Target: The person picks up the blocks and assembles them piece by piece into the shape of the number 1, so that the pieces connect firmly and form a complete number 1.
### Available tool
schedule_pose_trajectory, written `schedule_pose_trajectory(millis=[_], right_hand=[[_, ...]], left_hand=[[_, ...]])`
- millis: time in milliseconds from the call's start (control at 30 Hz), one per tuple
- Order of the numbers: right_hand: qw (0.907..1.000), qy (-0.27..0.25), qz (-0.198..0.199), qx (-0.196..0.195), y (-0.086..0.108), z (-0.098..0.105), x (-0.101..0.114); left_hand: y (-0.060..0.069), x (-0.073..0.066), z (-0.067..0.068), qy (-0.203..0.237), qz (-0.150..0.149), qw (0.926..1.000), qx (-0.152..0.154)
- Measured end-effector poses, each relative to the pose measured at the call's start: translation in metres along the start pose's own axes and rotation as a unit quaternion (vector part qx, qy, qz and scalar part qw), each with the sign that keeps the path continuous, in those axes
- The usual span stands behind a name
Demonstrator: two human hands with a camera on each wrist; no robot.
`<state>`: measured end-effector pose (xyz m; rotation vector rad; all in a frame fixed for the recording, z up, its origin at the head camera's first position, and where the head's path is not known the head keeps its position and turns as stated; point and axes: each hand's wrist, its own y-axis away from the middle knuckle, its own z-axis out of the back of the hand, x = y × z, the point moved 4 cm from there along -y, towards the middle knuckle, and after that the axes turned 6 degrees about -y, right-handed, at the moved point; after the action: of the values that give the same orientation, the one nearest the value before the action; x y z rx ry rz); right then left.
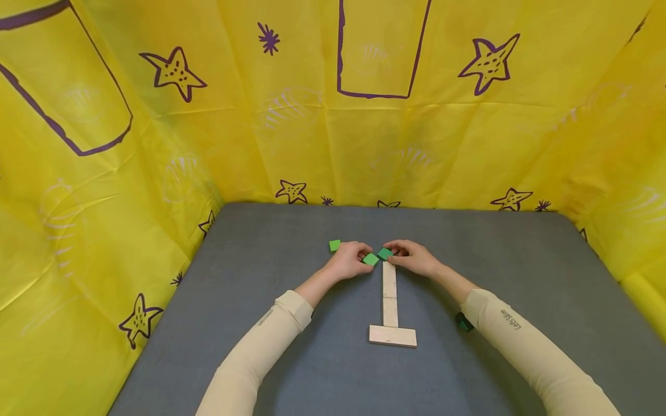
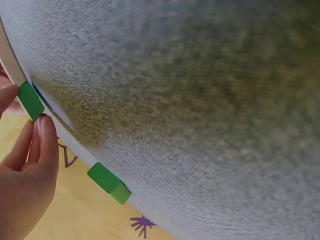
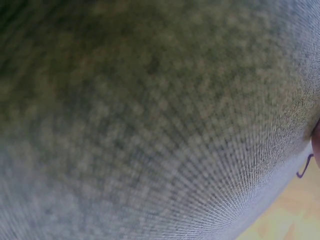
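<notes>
My left hand (image 1: 350,260) pinches a bright green block (image 1: 370,259) between thumb and fingers. In the left wrist view the same green block (image 2: 31,101) sits at the fingertips of the left hand (image 2: 32,170). My right hand (image 1: 413,257) pinches a darker green block (image 1: 385,254) at the top end of a line of pale wooden planks (image 1: 389,289). The two held blocks are close together, with a narrow gap. Only a sliver of the right hand (image 3: 316,144) shows at the edge of the right wrist view.
Another green block (image 1: 335,246) lies just left of the left hand. A crosswise wooden plank (image 1: 392,335) meets the line's near end. A dark green object (image 1: 464,322) is partly hidden by the right sleeve. Yellow patterned cloth (image 1: 364,150) surrounds the grey table (image 1: 322,370).
</notes>
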<state>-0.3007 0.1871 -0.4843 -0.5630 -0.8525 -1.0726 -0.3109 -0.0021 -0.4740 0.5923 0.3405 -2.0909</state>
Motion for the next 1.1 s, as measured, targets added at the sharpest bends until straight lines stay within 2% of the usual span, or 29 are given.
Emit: schedule_pose_trajectory(millis=[367, 600, 833, 1100], right_hand=[[1.0, 0.005, 0.004, 0.0, -0.0006, -0.0004, -0.0002], [1.0, -0.001, 0.004, -0.002, 0.0001, 0.0002, -0.0002], [1.0, -0.003, 0.004, 0.0, -0.0009, -0.0001, -0.0014], [1.0, -0.003, 0.0, 0.002, -0.0005, 0.0, -0.0026]], left_hand=[[-0.0059, -0.0016, -0.0036, -0.005, 0.0, 1.0, 0.008], [-0.0068, -0.0019, -0.0031, 0.002, -0.018, 0.9998, 0.002], [-0.0079, -0.0022, -0.0071, -0.001, 0.006, 1.0, 0.001], [-0.0074, -0.003, -0.0094, -0.004, 0.004, 1.0, -0.005]])
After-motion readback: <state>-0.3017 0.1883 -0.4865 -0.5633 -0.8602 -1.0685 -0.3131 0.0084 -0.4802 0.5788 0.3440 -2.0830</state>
